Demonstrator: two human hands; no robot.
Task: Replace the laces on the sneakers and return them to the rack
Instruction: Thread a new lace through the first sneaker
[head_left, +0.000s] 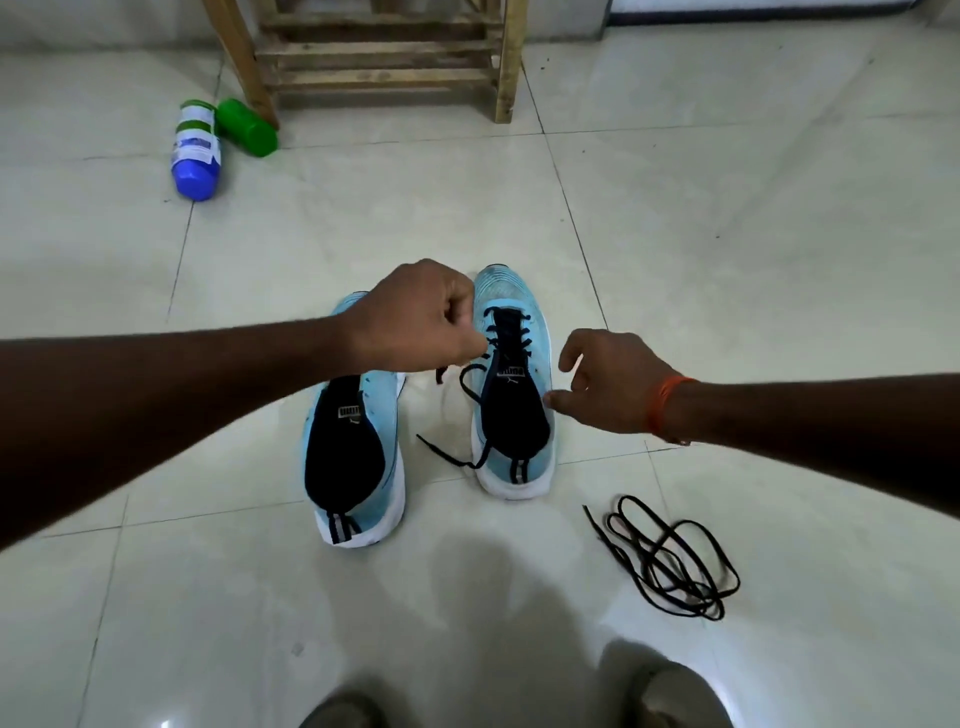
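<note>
Two light-blue sneakers stand side by side on the tiled floor, toes pointing away from me. The left sneaker (358, 447) has no lace. The right sneaker (511, 384) carries a dark lace (506, 332) through its eyelets, with loose ends trailing to its left. My left hand (421, 317) is fisted above the sneakers and pinches one end of that lace. My right hand (605, 384) hovers by the right sneaker's outer side, fingers spread, thumb touching its collar. A loose black lace (670, 558) lies coiled on the floor to the right.
A wooden rack (379, 57) stands at the back centre. A blue-and-white bottle (195, 150) and a green container (247, 127) lie on the floor by its left leg. My two feet (519, 701) show at the bottom edge.
</note>
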